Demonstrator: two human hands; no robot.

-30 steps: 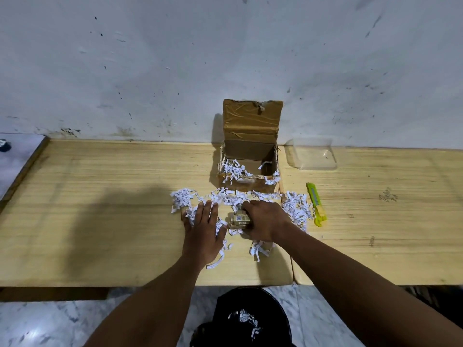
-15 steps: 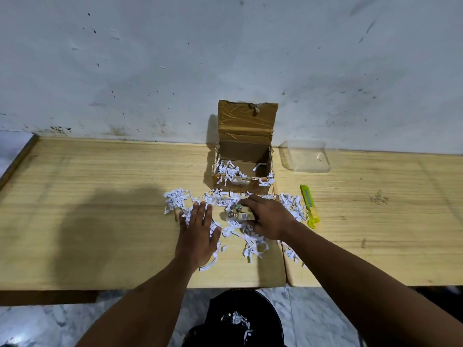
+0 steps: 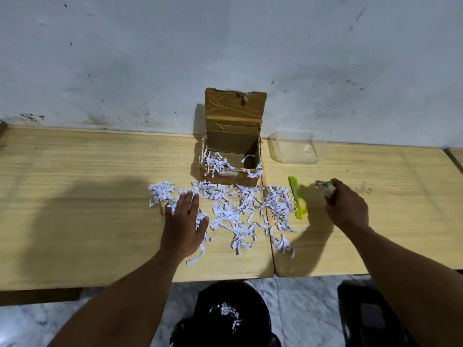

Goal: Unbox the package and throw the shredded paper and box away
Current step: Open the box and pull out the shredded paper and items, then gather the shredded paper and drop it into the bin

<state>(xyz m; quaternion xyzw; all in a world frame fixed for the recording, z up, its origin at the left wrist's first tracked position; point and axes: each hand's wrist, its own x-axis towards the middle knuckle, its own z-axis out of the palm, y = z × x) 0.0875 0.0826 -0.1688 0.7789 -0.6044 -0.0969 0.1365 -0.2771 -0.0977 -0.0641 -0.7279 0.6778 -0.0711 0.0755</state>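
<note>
An open cardboard box (image 3: 231, 156) stands against the wall, its taped lid up, with a few white strips still inside. Shredded paper (image 3: 238, 209) lies spread over the wooden table (image 3: 75, 209) in front of the box. My left hand (image 3: 184, 222) rests flat, fingers apart, on the left edge of the shreds. My right hand (image 3: 347, 209) is out to the right of the pile, closed around a small boxed item (image 3: 327, 190) that sticks out above the fingers. A black bin (image 3: 231, 316) with some shreds in it sits on the floor below the table edge.
A yellow-green utility knife (image 3: 298, 199) lies between the shreds and my right hand. A clear plastic lid (image 3: 292, 151) sits right of the box by the wall. A seam (image 3: 269, 226) splits the two tabletops. A dark object (image 3: 370, 319) is on the floor at lower right.
My right hand has lifted the small boxed item out of the shreds and carried it right, past the knife. The shreds are more spread out. My left hand stayed put.
</note>
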